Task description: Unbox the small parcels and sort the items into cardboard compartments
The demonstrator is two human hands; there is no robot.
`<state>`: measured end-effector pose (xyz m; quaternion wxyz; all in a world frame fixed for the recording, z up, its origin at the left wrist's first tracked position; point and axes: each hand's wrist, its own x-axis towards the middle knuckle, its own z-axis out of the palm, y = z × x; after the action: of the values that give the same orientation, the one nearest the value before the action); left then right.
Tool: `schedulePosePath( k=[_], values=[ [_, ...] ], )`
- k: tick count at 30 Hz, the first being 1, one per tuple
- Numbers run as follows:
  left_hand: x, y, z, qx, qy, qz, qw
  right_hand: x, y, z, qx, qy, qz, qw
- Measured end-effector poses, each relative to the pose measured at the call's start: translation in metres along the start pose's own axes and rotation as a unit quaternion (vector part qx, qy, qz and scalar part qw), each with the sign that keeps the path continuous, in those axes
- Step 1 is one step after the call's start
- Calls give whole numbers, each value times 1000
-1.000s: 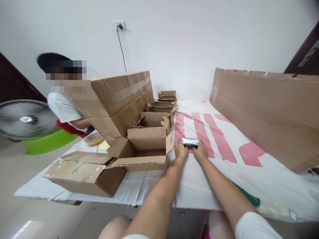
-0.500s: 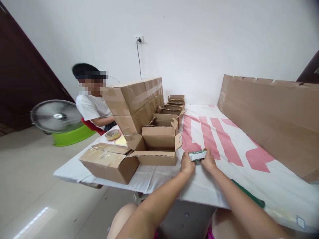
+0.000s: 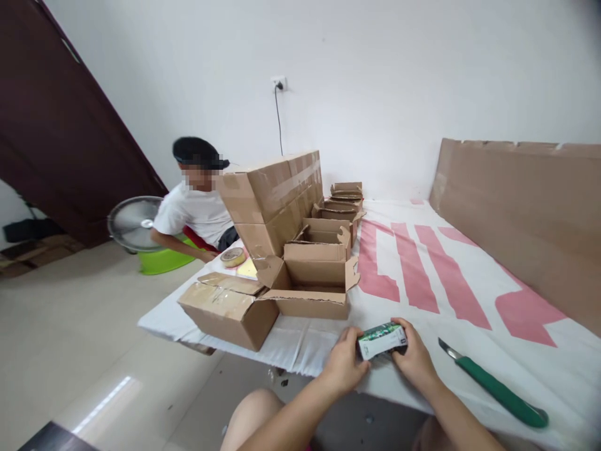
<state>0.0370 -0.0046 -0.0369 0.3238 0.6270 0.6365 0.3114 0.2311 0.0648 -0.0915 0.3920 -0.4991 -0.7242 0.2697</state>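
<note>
A small white and green packet (image 3: 381,340) is held between both my hands above the near edge of the table. My left hand (image 3: 344,365) grips its left end with curled fingers. My right hand (image 3: 415,360) grips its right end, fingers wrapped over the top. An open cardboard box (image 3: 310,285) stands just beyond my hands, to the left. A green-handled knife (image 3: 498,391) lies on the white and pink table cover (image 3: 422,282) to the right of my right hand.
A closed, taped box (image 3: 228,310) sits at the table's left corner. More open boxes (image 3: 328,228) and a big stacked carton (image 3: 272,194) run toward the wall. A tape roll (image 3: 233,257) lies near a seated person (image 3: 197,210). A fan (image 3: 134,222) stands on the floor; a cardboard sheet (image 3: 521,213) leans at the right.
Both hands have drawn the packet back toward me, from the pink stripes to the table's near edge. My view has swung left and the knife is now fully in sight.
</note>
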Motion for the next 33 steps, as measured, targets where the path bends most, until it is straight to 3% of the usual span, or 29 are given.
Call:
schedulePosePath(
  k=[3, 7, 10, 12, 19, 27, 33],
  values=[
    [-2, -6, -26, 8, -13, -42, 999, -2, -4, -1, 47, -83, -7, 995],
    [-1, -26, -76, -5, -52, -58, 997, -4, -7, -1, 72, -152, -21, 986],
    [3, -45, -108, 19, 16, -92, 995, -3, -6, -1, 76, -151, -14, 985],
    [6, -55, -118, 38, 67, -116, 990, -3, -5, 0, 78, -145, -13, 986],
    [14, -59, -104, 97, 150, -177, 968, -5, -4, 1, 42, -151, -34, 987],
    [27, -58, -100, 124, 147, -191, 963, -3, -11, -1, 20, -164, -37, 986],
    [41, -43, -94, 155, 121, -211, 957, -1, -10, 0, 22, -163, -32, 986]
  ],
)
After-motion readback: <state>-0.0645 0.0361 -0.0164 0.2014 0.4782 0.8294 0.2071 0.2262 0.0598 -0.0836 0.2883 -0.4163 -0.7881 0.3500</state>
